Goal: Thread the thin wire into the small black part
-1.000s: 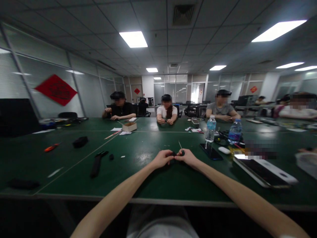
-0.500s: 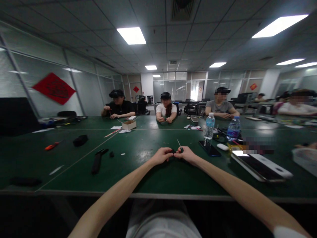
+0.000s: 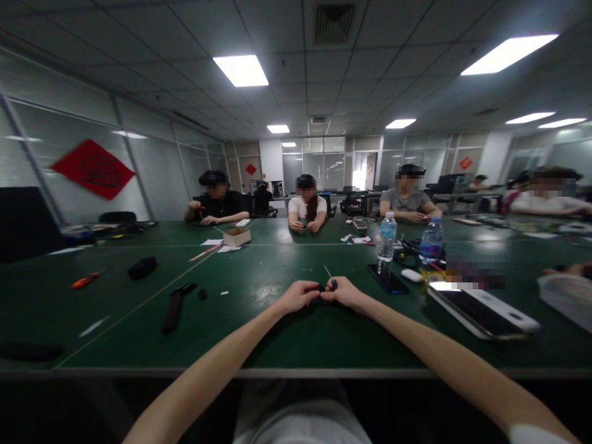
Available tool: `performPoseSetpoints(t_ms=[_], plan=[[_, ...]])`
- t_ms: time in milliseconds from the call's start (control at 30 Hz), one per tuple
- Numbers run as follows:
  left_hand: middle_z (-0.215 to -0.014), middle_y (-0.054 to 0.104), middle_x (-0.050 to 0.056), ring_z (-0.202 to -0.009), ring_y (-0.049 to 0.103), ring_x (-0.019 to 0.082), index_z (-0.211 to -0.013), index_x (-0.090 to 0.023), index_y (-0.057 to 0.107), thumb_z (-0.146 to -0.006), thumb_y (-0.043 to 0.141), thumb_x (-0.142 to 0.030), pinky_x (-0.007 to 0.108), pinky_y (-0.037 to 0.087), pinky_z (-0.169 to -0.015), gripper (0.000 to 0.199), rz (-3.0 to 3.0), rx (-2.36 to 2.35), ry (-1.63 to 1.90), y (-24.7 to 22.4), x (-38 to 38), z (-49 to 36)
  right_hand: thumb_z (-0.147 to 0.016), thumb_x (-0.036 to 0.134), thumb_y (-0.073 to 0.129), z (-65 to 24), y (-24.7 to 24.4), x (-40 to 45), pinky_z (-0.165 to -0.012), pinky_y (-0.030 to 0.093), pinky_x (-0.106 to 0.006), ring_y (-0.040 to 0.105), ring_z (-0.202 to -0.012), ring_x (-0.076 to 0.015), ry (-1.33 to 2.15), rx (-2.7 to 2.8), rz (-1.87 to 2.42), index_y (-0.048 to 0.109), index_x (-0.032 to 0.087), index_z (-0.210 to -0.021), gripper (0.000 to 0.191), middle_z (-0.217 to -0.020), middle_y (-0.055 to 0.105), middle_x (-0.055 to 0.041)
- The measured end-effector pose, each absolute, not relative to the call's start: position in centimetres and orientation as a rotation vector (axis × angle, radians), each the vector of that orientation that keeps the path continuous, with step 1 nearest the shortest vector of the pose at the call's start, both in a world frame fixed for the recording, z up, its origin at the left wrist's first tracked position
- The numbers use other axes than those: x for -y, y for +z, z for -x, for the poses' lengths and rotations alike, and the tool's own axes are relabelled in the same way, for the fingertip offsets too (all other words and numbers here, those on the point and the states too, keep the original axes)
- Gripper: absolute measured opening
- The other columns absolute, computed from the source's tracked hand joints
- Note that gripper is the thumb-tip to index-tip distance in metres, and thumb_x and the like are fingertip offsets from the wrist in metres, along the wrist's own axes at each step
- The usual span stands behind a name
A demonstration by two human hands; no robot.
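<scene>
My left hand (image 3: 298, 297) and my right hand (image 3: 346, 292) meet over the green table (image 3: 282, 345), fingertips nearly touching. Pinched in my left fingers is a small black part (image 3: 322, 287), mostly covered, so its kind is unclear. A screwdriver (image 3: 333, 284) with a dark handle sits in my closed right hand, its thin shaft pointing up and away to the left. The right fingertips also reach the black part; whether they grip it is hidden. Left of my hands lie a black T-shaped handle piece (image 3: 173, 311) and a small black knob-like piece (image 3: 202, 294).
An orange screwdriver (image 3: 85, 280) and a black block (image 3: 142, 267) lie to the left. On the right are a phone (image 3: 387, 279), water bottles (image 3: 386, 237), a white device (image 3: 481, 311) and a clear tub (image 3: 567, 302). Several people sit beyond, near a small box (image 3: 237, 237).
The view has shifted slightly, so most things sit a little further left. My hands keep the same hold on the black part and the screwdriver.
</scene>
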State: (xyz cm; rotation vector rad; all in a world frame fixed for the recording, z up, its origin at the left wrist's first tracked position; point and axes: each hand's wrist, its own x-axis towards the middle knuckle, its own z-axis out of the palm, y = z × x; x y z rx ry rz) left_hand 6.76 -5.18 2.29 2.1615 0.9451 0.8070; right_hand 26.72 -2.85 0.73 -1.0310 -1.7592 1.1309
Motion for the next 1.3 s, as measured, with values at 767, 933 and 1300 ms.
performPoseSetpoints(t_ms=[767,933,1300], plan=[[-0.063,0.052,-0.002,-0.045,0.044,0.007,-0.111,-0.014,0.052,-0.082,0.047,-0.042,0.018,0.032,-0.043,0.041,-1.857,-0.971,0.937,2.0,3.8,-6.8,-0.056,0.037,0.075,-26.4,1.3,3.3,-0.057,0.048,-0.028,0.058,-0.065,-0.0154,1.121,1.561,0.901,0.042,0.018,-0.072,0.041,-0.078,0.061,-0.0017],[-0.055,0.045,-0.005,-0.042,0.042,0.007,-0.116,-0.016,0.050,-0.081,0.047,-0.040,0.017,0.029,-0.040,0.042,-1.650,-0.976,0.943,2.1,3.6,-6.7,-0.064,0.027,0.069,-26.7,2.4,4.5,-0.070,0.044,-0.029,0.056,-0.072,-0.0145,0.570,1.879,0.862,0.046,0.018,-0.067,0.025,-0.078,0.061,0.0001],[-0.065,0.053,0.000,-0.044,0.037,0.005,-0.094,-0.013,0.064,-0.080,0.048,-0.043,0.019,0.026,-0.041,0.037,-1.599,-0.895,0.940,1.5,3.3,-6.9,-0.074,0.014,0.059,-25.7,2.9,5.8,-0.074,0.042,-0.030,0.053,-0.082,-0.0177,0.117,2.145,0.689,0.047,0.019,-0.070,0.014,-0.085,0.058,-0.0044]])
